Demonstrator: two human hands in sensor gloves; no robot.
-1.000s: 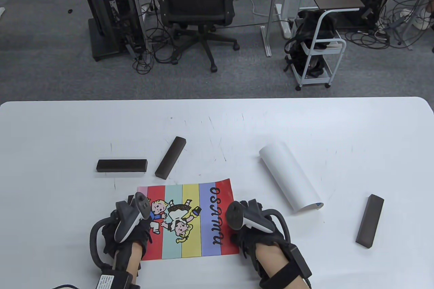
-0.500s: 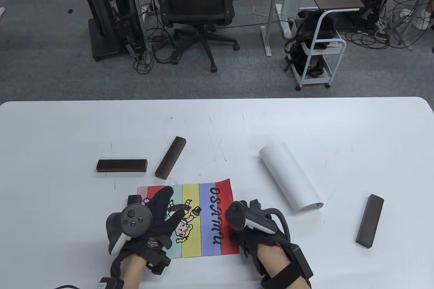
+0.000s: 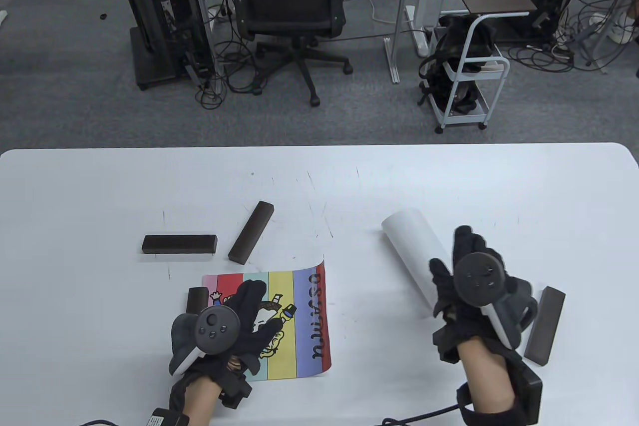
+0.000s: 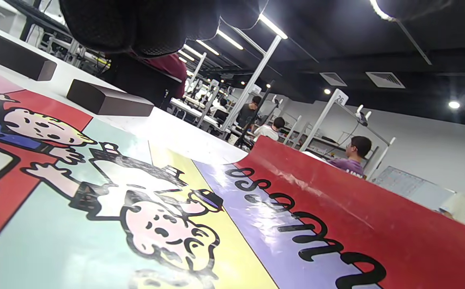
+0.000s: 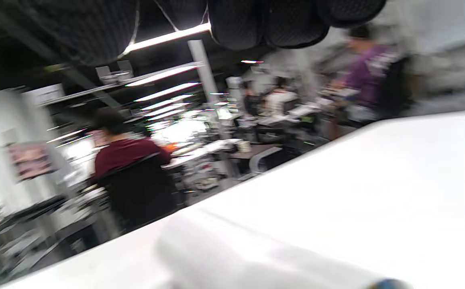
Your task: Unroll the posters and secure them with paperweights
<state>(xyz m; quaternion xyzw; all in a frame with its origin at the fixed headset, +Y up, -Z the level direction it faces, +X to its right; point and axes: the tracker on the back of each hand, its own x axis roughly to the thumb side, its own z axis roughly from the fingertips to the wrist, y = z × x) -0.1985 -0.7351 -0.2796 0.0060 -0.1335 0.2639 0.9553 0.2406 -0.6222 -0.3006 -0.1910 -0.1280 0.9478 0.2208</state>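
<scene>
The striped cartoon poster (image 3: 284, 326) lies unrolled near the table's front. Its red right edge (image 4: 337, 200) curls up off the table. My left hand (image 3: 254, 306) presses flat on the poster's left half, fingers spread. A dark paperweight (image 3: 196, 298) lies at the poster's left edge beside that hand. My right hand (image 3: 452, 256) is open with fingers spread, over the near end of the rolled white poster (image 3: 409, 241), holding nothing. Another dark paperweight (image 3: 546, 323) lies just right of that hand. The right wrist view is blurred and shows the white roll (image 5: 232, 257).
Two more dark paperweights (image 3: 179, 244) (image 3: 251, 238) lie on the white table (image 3: 100, 186) behind the poster; they also show in the left wrist view (image 4: 108, 102). An office chair and a cart stand on the floor beyond the far edge.
My right hand let go of the poster's right edge and moved right to the white roll; that edge curled up. My left hand turned flat onto the poster.
</scene>
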